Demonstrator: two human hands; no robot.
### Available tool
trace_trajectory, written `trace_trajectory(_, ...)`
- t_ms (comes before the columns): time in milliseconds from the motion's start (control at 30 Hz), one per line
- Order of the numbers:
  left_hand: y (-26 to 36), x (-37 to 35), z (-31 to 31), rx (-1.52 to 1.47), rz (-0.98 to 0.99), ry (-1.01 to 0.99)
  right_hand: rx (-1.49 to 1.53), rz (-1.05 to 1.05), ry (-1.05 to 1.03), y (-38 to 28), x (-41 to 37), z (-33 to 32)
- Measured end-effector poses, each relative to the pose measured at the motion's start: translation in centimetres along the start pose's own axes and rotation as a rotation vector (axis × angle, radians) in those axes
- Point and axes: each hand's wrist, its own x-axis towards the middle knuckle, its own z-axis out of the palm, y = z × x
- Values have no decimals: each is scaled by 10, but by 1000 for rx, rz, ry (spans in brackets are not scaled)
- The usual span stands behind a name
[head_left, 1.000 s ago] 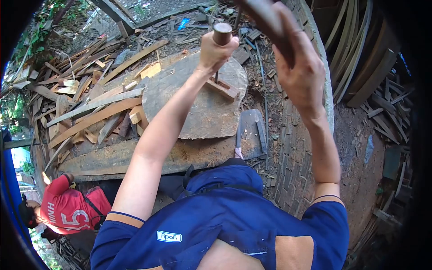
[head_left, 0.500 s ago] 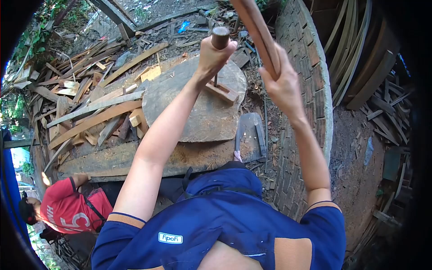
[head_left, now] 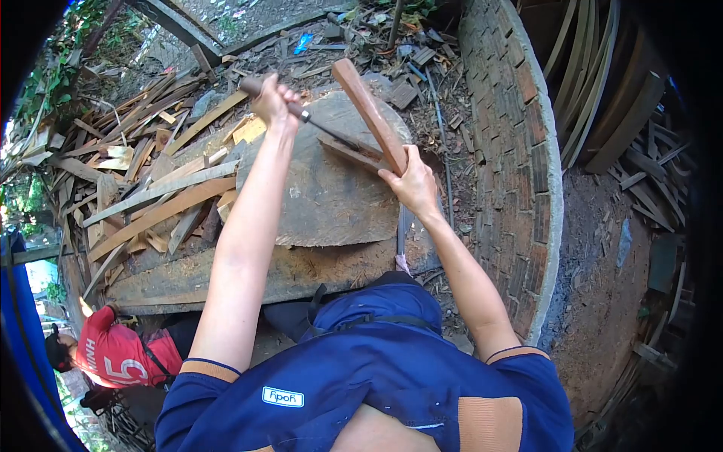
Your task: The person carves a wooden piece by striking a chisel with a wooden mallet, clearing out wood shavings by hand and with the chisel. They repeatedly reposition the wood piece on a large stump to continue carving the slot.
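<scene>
In my left hand (head_left: 276,108) is the dark wooden handle of a chisel (head_left: 325,128), fingers closed around it. The chisel leans low to the left, its metal blade reaching down into the slot of a small wooden block (head_left: 348,154). My right hand (head_left: 413,183) grips the lower end of a reddish-brown wooden club (head_left: 367,109), which slants up and left over the block. The fingers of that hand are right at the block's right end. Under the block is a large round wood slab (head_left: 331,200), its top cracked and scuffed.
Scrap wood strips (head_left: 162,188) pile up on the left. A curved brick wall (head_left: 504,151) rises on the right, with long boards (head_left: 633,113) leaning beyond it. A person in a red shirt (head_left: 124,350) is at lower left. A plank (head_left: 203,275) runs along the slab's near side.
My left hand has moved left, tilting the chisel from upright to a low slant. My right hand has come down and left, bringing the club low over the block.
</scene>
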Motion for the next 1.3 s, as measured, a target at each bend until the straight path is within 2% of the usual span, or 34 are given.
trace_trajectory(67, 1, -3, -12, -4, -6, 218, 21, -15, -18, 7, 4, 4)
trace_trajectory(200, -2, -1, -31, -62, -5, 264, 43, -49, -21, 10, 6, 3)
trace_trajectory(333, -4, -10, -62, -188, -22, 208, 35, -68, -31, 12, 9, 5)
trace_trajectory(400, -12, -17, -89, -283, -113, 264, 36, -55, -34, 11, 8, 5)
trace_trajectory(467, -10, -31, -91, -319, -162, 401, 31, -47, -39, 8, 10, 2)
trace_trajectory(600, 11, -41, -67, -335, -132, 366, 32, -45, -56, 12, 8, 3)
trace_trajectory(633, 20, -38, -59, -271, -35, 248, 19, -54, -49, 12, 9, 4)
trace_trajectory(733, 43, -39, -27, -215, 31, -60, 22, -86, -43, 14, 12, 7)
trace_trajectory(867, 43, -54, 16, 72, 121, -254, -15, -46, -55, 10, 11, 2)
trace_trajectory(1067, 27, -69, 43, 228, 181, -414, 18, -20, -70, 8, 9, 0)
trace_trajectory(1167, 26, -75, 51, 265, 191, -417, 16, -47, -77, 11, 10, 1)
trace_trajectory(1300, 22, -77, 56, 198, 128, -473, 23, -52, -77, 11, 10, 0)
